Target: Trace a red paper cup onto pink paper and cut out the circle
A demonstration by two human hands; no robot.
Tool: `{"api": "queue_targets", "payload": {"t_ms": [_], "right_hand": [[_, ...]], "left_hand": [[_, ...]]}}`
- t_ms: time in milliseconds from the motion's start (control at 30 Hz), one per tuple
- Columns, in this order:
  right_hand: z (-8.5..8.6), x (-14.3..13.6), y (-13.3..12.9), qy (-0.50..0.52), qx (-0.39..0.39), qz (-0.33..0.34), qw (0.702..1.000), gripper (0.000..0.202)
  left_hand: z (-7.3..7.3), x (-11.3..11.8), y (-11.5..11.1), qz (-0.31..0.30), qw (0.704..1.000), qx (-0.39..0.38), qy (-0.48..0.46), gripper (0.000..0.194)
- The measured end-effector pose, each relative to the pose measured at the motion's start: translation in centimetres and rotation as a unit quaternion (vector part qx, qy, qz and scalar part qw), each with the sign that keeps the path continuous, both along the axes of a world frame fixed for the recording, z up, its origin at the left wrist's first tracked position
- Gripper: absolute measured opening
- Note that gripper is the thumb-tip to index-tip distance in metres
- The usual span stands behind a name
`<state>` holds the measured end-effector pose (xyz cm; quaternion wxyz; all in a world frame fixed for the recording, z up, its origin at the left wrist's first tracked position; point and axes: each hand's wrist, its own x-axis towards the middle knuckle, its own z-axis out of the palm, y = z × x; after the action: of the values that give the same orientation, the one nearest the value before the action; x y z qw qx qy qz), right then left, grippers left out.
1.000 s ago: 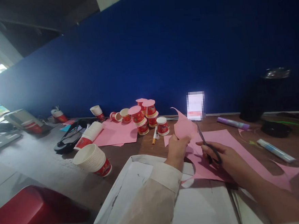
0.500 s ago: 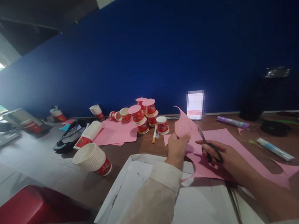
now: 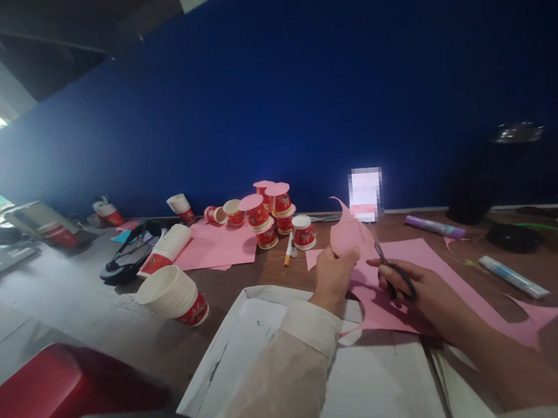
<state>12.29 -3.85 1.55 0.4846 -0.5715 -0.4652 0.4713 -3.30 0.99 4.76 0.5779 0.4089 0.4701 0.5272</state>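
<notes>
Pinched in my left hand (image 3: 335, 275) is a piece of pink paper (image 3: 350, 237) with a rounded outline and a curling strip rising at its upper left. My right hand (image 3: 411, 282) grips black-handled scissors (image 3: 398, 280), fingers through the loops. The blades point up and away, against the right edge of the paper. Under both hands lies a larger pink sheet (image 3: 416, 260) with a curved cut-out on its near left side. A white box lid (image 3: 262, 312) lies beneath my forearms.
Red paper cups topped with pink discs (image 3: 259, 217) are stacked at the back. Nested cups (image 3: 173, 296) stand on the left. Purple tube (image 3: 434, 228), white tube (image 3: 513, 276) and pink scraps (image 3: 539, 315) lie right. A blurred bright screen (image 3: 365, 193) leans against the blue partition (image 3: 271, 95).
The held paper and my left hand have shifted slightly to the right. The scissors stay at the paper's right edge, with only a slight shift.
</notes>
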Motion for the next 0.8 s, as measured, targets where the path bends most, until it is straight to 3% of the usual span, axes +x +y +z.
{"api": "queue_targets", "payload": {"t_ms": [800], "right_hand": [[0.29,0.18,-0.19,-0.017,-0.007,-0.010,1.000,0.077]], "left_hand": [[-0.11,0.05,0.06,-0.002,1.000,0.004,0.001,0.016]]}}
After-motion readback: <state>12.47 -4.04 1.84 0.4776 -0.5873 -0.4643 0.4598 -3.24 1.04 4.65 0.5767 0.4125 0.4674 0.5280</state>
